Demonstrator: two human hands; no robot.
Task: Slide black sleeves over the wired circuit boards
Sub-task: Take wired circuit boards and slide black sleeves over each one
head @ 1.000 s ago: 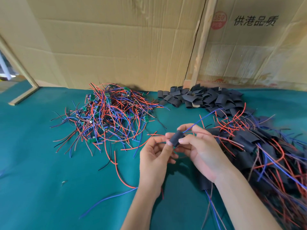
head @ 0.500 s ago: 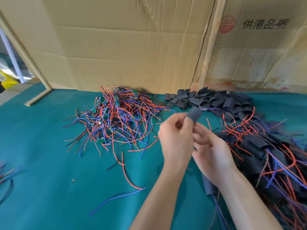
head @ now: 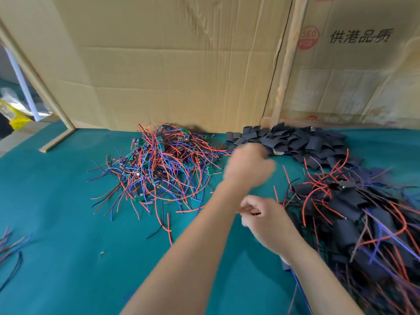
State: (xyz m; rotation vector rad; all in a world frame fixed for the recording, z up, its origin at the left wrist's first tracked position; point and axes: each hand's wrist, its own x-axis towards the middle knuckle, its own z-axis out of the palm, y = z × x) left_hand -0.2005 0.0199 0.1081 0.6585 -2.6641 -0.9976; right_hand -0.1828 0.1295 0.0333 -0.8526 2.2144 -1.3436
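Left hand [head: 248, 165] is stretched out to the near edge of the loose sleeves [head: 302, 142], too blurred to tell its grip. Right hand [head: 266, 220], fingers curled, is parked beside the finished pile [head: 354, 214]; bare boards [head: 159, 164] sit left.

bench [head: 56, 212]: teal cloth cover, matt, felt-like
backdrop [head: 170, 64]: creased brown cardboard, matt
post [head: 287, 64]: bare pale wood, rough
sleeves [head: 306, 142]: black, matt, flattened tubing
wires [head: 163, 164]: smooth red, blue and black plastic insulation
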